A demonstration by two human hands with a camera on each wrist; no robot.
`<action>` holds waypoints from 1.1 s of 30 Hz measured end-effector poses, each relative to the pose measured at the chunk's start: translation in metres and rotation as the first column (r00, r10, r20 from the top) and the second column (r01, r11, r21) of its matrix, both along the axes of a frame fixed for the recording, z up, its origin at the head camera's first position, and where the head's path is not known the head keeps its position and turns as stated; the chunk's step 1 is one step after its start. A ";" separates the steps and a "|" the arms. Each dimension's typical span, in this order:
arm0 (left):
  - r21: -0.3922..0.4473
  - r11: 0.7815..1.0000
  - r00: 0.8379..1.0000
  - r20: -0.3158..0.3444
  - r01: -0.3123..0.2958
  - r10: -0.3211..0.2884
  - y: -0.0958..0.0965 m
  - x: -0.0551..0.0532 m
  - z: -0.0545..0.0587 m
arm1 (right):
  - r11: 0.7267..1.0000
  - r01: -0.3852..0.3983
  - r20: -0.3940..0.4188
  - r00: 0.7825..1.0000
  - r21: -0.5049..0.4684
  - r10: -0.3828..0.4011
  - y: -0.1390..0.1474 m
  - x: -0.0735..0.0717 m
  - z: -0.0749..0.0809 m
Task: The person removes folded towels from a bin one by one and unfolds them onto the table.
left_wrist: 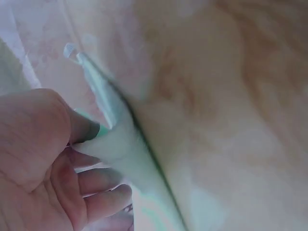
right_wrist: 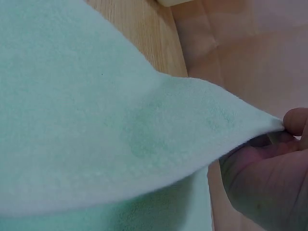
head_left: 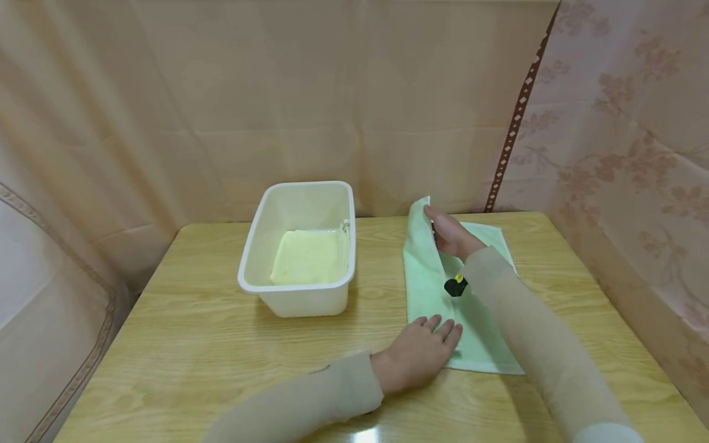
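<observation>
A pale green towel [head_left: 425, 277] lies on the right half of the table, its left side lifted and partly turned over toward the right. At the far end, my right hand [head_left: 451, 234] pinches a raised corner of it; in the right wrist view the towel's edge [right_wrist: 192, 163] runs taut to the thumb [right_wrist: 296, 120]. My left hand [head_left: 418, 354] is low over the near end of the towel, back of the hand up in the head view. In the left wrist view its thumb and forefinger pinch the cloth [left_wrist: 120, 144], the other fingers loosely bent.
Left of the towel stands a white plastic tub [head_left: 304, 300] with a folded pale yellow cloth [head_left: 310, 255] inside. A small black and yellow item [head_left: 456, 286] shows by the right wrist. Beige curtains [head_left: 249, 92] hang behind the wooden table [head_left: 183, 344], with patterned fabric [head_left: 637, 123] at the right.
</observation>
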State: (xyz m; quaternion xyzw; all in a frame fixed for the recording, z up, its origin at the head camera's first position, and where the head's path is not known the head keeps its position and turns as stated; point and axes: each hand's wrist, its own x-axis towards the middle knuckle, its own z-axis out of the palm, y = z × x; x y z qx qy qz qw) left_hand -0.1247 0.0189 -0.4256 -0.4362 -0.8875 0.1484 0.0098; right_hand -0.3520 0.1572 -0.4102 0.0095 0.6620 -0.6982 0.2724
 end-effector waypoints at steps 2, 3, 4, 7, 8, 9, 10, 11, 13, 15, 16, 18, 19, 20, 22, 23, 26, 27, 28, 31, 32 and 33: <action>0.019 1.000 0.997 -0.076 0.022 -0.021 -0.007 0.000 0.003 | 1.000 0.002 0.008 1.000 -0.002 -0.002 0.000 0.000 0.001; 0.033 0.999 0.993 -0.114 0.033 -0.029 -0.011 0.000 0.004 | 1.000 0.006 0.013 1.000 -0.003 -0.006 0.000 0.001 0.002; 0.053 0.998 0.988 -0.151 0.041 -0.032 -0.017 0.000 0.006 | 1.000 0.005 0.016 1.000 -0.008 -0.005 -0.002 0.000 0.002; 0.110 0.993 0.982 -0.186 0.035 -0.014 -0.033 0.001 0.010 | 1.000 0.009 0.033 0.999 -0.029 -0.008 -0.007 -0.002 0.004; 0.127 0.991 0.982 -0.187 0.030 -0.005 -0.039 0.002 0.010 | 0.999 0.014 0.038 0.999 -0.034 -0.013 -0.010 -0.002 0.004; 0.145 0.989 0.983 -0.181 0.020 0.007 -0.045 0.002 0.010 | 0.999 0.014 0.041 0.999 -0.041 -0.013 -0.013 -0.003 0.005; 0.159 0.987 0.985 -0.171 0.003 0.024 -0.050 0.003 0.009 | 0.999 0.014 0.041 0.999 -0.049 -0.012 -0.016 -0.004 0.005; 0.167 0.986 0.986 -0.160 -0.016 0.043 -0.055 0.004 0.008 | 0.998 0.020 0.040 0.999 -0.054 -0.018 -0.020 -0.005 0.004; 0.182 0.982 0.987 -0.144 -0.050 0.077 -0.065 0.006 0.005 | 0.998 0.035 0.035 0.999 -0.058 -0.033 -0.028 -0.006 0.002; 0.197 0.976 0.987 -0.111 -0.090 0.114 -0.073 0.008 0.001 | 0.997 0.051 0.022 0.999 -0.059 -0.050 -0.037 -0.006 -0.001; 0.202 0.973 0.987 -0.097 -0.108 0.130 -0.076 0.010 -0.001 | 0.997 0.056 0.014 0.998 -0.052 -0.055 -0.041 -0.006 -0.004; 0.209 0.969 0.986 -0.082 -0.128 0.148 -0.082 0.012 -0.004 | 0.998 0.045 -0.004 0.999 -0.041 -0.045 -0.049 -0.006 -0.009; 0.211 0.968 0.985 -0.075 -0.134 0.152 -0.083 0.013 -0.005 | 0.999 0.028 -0.024 0.999 -0.028 -0.029 -0.051 -0.005 -0.011; 0.216 0.967 0.986 -0.073 -0.134 0.153 -0.085 0.013 -0.006 | 1.000 0.000 -0.052 0.999 -0.006 -0.001 -0.053 -0.005 -0.014; 0.218 0.967 0.986 -0.071 -0.130 0.149 -0.087 0.015 -0.007 | 0.995 -0.077 -0.128 0.988 0.066 0.085 -0.056 -0.004 -0.018; 0.216 0.968 0.987 -0.072 -0.126 0.145 -0.089 0.015 -0.007 | 0.985 -0.111 -0.181 0.974 0.131 0.133 -0.057 -0.003 -0.019; 0.186 0.974 0.988 -0.049 -0.132 0.144 -0.092 0.016 -0.007 | 0.922 -0.160 -0.312 0.909 0.351 0.276 -0.063 -0.001 -0.023; 0.167 0.976 0.988 -0.040 -0.140 0.149 -0.094 0.016 -0.007 | 0.884 -0.160 -0.342 0.880 0.440 0.329 -0.065 0.000 -0.024; 0.145 0.978 0.988 -0.021 -0.151 0.155 -0.095 0.016 -0.006 | 0.836 -0.154 -0.362 0.849 0.528 0.385 -0.067 0.001 -0.025; 0.076 0.979 0.981 0.048 -0.189 0.186 -0.099 0.015 -0.006 | 0.665 -0.138 -0.338 0.775 0.734 0.534 -0.074 0.006 -0.027; 0.064 0.977 0.978 0.076 -0.201 0.196 -0.100 0.015 -0.005 | 0.600 -0.133 -0.308 0.759 0.789 0.573 -0.076 0.007 -0.028; 0.055 0.976 0.973 0.103 -0.210 0.204 -0.101 0.014 -0.005 | 0.533 -0.125 -0.272 0.750 0.837 0.603 -0.077 0.010 -0.028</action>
